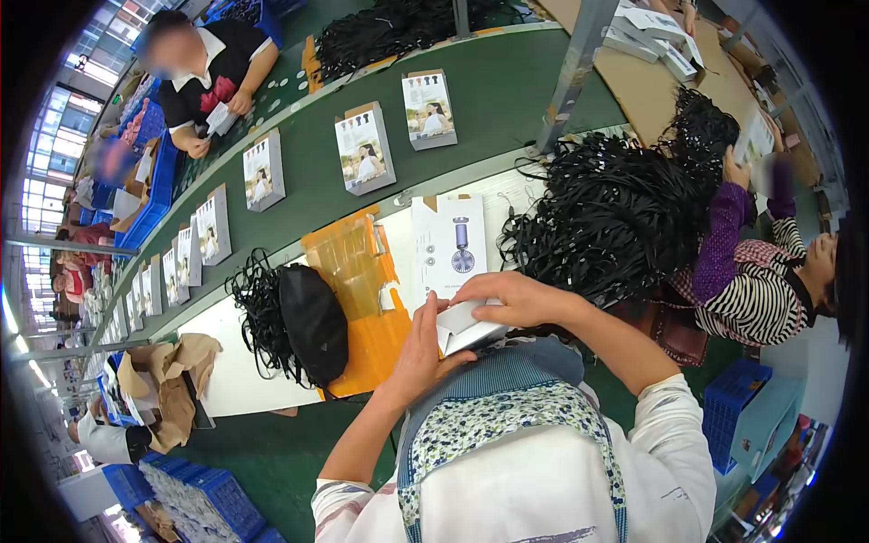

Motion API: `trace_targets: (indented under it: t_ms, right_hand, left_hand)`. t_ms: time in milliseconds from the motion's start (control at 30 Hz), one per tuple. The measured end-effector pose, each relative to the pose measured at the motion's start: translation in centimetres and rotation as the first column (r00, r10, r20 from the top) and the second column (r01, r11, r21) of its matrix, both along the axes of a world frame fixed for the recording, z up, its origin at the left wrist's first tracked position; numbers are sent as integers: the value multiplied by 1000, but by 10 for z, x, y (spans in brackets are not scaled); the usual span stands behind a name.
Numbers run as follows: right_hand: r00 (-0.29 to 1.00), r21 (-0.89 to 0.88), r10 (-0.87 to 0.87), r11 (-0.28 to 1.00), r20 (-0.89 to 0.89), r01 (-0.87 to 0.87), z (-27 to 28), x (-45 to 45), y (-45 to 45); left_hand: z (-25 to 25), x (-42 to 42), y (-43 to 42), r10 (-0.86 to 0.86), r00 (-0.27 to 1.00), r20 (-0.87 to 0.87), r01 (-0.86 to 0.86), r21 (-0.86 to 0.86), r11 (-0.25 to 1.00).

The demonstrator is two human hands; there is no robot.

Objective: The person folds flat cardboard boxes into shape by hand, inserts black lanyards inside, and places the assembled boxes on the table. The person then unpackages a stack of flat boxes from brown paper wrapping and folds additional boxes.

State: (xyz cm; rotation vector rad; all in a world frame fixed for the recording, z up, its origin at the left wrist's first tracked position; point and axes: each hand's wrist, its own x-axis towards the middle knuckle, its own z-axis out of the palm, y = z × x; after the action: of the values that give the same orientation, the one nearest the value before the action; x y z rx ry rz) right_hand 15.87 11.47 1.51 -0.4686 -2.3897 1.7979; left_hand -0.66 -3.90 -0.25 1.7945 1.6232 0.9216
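Note:
A small white carton (pixel 468 328) is between my two hands, close to my apron. My left hand (pixel 419 351) presses along its left side, fingers pointing up and thumb underneath. My right hand (pixel 520 300) reaches over its top from the right, fingers bent onto the upper edge. Just beyond my fingers is a white box face (pixel 444 231) printed with a purple handheld fan; my hands hide whether it joins the carton. Left of my hands, a black pouch (pixel 312 319) lies beside black straps (pixel 260 317) and orange-yellow tape sheeting (pixel 358 271).
A large heap of black straps (pixel 597 217) lies to the right. Printed boxes (pixel 366 149) stand in a row along the green conveyor (pixel 312 195). A metal post (pixel 575 77) rises at the back. One person (pixel 213 81) sits across, another (pixel 751 271) works at right.

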Motion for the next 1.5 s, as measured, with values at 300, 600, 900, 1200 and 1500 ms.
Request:
trace_targets:
  t_ms: [300, 600, 900, 1200, 1500]
  right_hand:
    - [991, 51, 96, 994, -95, -91, -16, 3, -4]
    - [682, -689, -731, 499, -10, 525, -42, -15, -51]
    - [769, -76, -514, 846, -380, 528, -34, -4, -58]
    - [861, -184, -507, 851, -43, 491, -27, -24, -15]
    - [765, -841, -475, 89, 435, 534, -91, -34, 20]
  left_hand:
    - [-6, -5, -8, -5, 1000, 10, 5, 26, 1000]
    - [19, 7, 1, -31, 999, 38, 33, -64, 997]
    - [-9, -5, 2, 122, 984, 131, -121, -13, 993]
    - [6, -42, 74, 457, 321, 829, -539, -237, 808]
    - [-16, -39, 77, 9, 903, -429, 33, 91, 995]
